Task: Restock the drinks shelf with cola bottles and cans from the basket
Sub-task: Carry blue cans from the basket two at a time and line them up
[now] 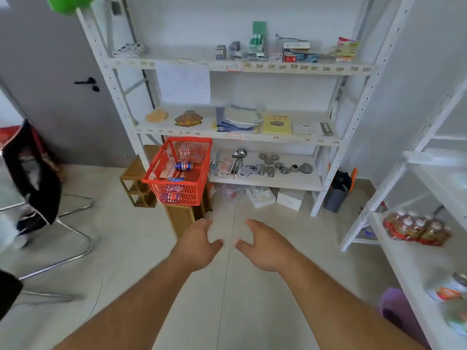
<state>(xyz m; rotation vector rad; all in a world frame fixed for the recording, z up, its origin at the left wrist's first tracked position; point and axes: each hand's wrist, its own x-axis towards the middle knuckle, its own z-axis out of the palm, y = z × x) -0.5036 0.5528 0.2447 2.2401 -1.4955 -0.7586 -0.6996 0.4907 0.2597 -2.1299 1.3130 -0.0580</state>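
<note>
A red plastic basket (156, 173) stands on a wooden box in front of the white shelving. Inside it lie blue and red cola cans (184, 166), and more cola drinks show through the mesh lower down (171, 193). My left hand (195, 245) and my right hand (265, 245) reach out side by side over the floor. Both are empty, with fingers relaxed and spread. They are well short of the basket. On the right, a white shelf (414, 258) carries a shrink-wrapped pack of drink bottles (417, 228).
A wooden box (182, 218) and a wooden rack (136, 188) stand under and beside the basket. A chair (32, 173) with a dark garment is at the left. The main shelving (252, 132) holds papers, utensils and small boxes. Cans (452, 289) sit at the lower right.
</note>
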